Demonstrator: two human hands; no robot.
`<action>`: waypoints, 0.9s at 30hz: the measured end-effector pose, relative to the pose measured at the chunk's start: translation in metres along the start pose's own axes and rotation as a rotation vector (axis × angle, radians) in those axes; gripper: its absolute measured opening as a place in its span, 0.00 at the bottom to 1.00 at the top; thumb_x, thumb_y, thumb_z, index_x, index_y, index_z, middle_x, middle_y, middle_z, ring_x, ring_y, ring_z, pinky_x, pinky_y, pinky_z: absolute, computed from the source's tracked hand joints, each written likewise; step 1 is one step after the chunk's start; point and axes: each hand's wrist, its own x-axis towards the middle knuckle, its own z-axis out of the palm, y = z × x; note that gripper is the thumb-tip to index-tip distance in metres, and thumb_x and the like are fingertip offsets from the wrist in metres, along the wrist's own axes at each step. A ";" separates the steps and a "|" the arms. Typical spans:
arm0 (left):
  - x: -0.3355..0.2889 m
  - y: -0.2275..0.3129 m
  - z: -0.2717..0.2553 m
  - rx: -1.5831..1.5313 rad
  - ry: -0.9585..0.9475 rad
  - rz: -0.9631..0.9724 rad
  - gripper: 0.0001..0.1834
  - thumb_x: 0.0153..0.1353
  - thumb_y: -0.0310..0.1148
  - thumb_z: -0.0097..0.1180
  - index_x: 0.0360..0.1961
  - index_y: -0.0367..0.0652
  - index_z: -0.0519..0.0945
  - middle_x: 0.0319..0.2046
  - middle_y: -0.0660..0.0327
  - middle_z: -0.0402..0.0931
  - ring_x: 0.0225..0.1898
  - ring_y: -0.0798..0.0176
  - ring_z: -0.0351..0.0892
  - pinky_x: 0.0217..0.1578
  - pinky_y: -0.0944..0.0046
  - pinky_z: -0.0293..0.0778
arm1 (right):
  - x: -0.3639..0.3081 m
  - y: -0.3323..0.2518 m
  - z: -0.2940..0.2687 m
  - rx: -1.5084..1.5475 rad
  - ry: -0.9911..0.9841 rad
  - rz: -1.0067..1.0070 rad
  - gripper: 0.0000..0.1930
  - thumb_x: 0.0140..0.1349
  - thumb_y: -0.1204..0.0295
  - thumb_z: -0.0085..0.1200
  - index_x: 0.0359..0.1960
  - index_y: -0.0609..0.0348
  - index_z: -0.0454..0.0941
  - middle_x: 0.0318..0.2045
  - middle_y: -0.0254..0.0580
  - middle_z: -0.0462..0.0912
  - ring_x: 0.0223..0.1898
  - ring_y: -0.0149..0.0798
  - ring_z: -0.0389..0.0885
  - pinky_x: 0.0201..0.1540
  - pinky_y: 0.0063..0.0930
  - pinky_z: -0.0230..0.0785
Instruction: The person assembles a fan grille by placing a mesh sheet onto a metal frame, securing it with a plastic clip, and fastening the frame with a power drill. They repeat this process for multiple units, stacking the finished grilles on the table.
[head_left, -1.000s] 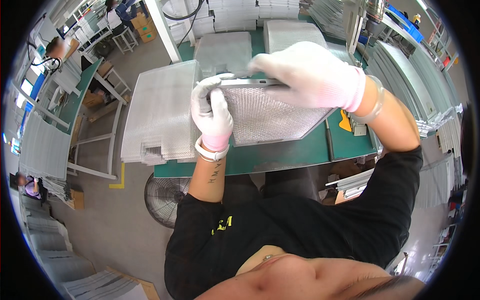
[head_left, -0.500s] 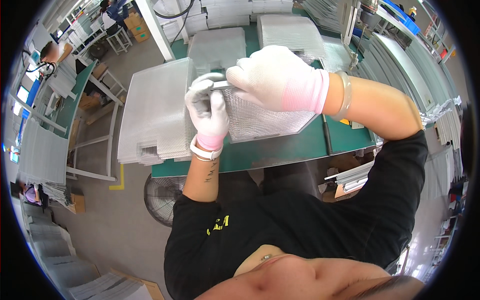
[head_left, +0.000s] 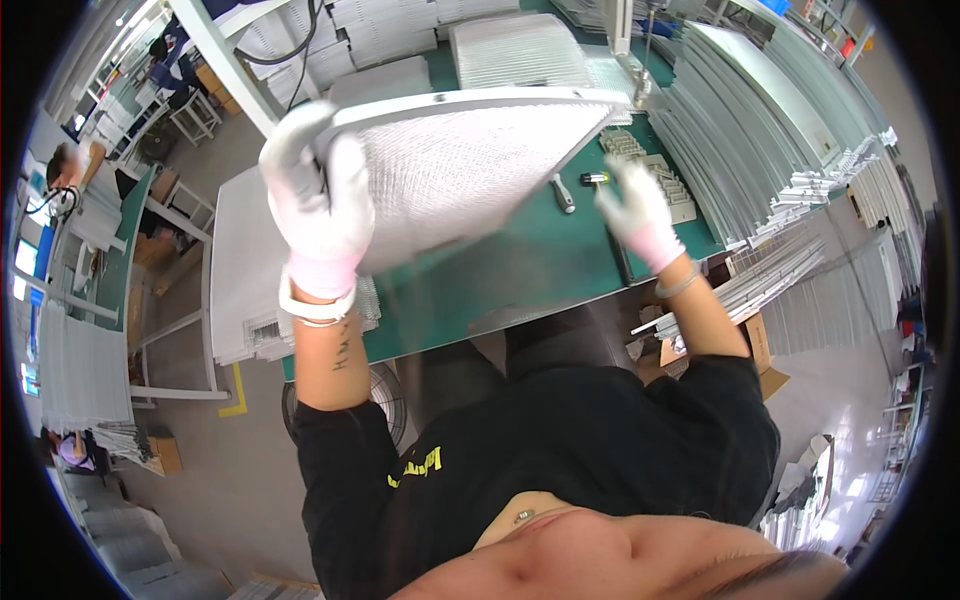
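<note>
A silvery mesh panel (head_left: 470,170) with a pale metal frame is tilted up above the green worktable (head_left: 470,290). My left hand (head_left: 318,195), in a white glove with a pink cuff, is closed on the panel's left end. My right hand (head_left: 642,212), gloved alike and a little blurred, is off the panel with its fingers apart. Close to its fingertips lies a small black tool with a yellow-green band (head_left: 594,179). A screwdriver (head_left: 565,195) rests just left of that. Beside the right hand is a tray of small beige pieces (head_left: 680,190).
A stack of mesh panels (head_left: 235,270) is at the table's left, partly behind the held panel. Another stack (head_left: 520,50) stands at the back. Long metal profiles (head_left: 740,130) crowd the right side. A dark bar (head_left: 620,255) lies near the front edge. A floor fan (head_left: 385,400) stands below.
My right hand has let go of the panel and moved right and down towards the tools. My left hand has moved left, and the panel is now tilted up, showing its mesh face.
</note>
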 end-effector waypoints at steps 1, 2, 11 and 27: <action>0.017 0.015 0.010 -0.080 -0.144 0.021 0.18 0.64 0.17 0.51 0.56 0.36 0.70 0.41 0.57 0.76 0.32 0.72 0.74 0.34 0.71 0.72 | -0.034 0.018 0.028 -0.265 -0.299 0.156 0.20 0.64 0.68 0.52 0.56 0.63 0.70 0.44 0.57 0.77 0.38 0.58 0.81 0.46 0.41 0.76; 0.039 0.020 0.019 0.049 -0.268 0.273 0.16 0.64 0.17 0.53 0.53 0.36 0.74 0.42 0.54 0.80 0.37 0.66 0.80 0.35 0.68 0.76 | -0.050 0.022 0.050 -0.253 -0.392 0.222 0.21 0.65 0.67 0.50 0.58 0.63 0.69 0.46 0.58 0.76 0.39 0.58 0.82 0.47 0.42 0.76; 0.013 0.057 0.169 -0.042 -0.848 0.585 0.17 0.61 0.35 0.50 0.51 0.48 0.79 0.27 0.61 0.75 0.29 0.58 0.78 0.29 0.58 0.73 | -0.082 0.109 0.025 0.518 -0.384 0.379 0.25 0.66 0.68 0.51 0.63 0.63 0.67 0.40 0.48 0.80 0.32 0.36 0.78 0.37 0.31 0.73; -0.046 0.056 0.254 0.271 -0.537 0.360 0.13 0.53 0.49 0.64 0.26 0.54 0.80 0.18 0.68 0.71 0.23 0.62 0.73 0.30 0.61 0.69 | -0.058 0.046 -0.260 0.541 0.330 0.050 0.32 0.72 0.73 0.42 0.74 0.63 0.46 0.30 0.33 0.71 0.21 0.20 0.62 0.23 0.11 0.57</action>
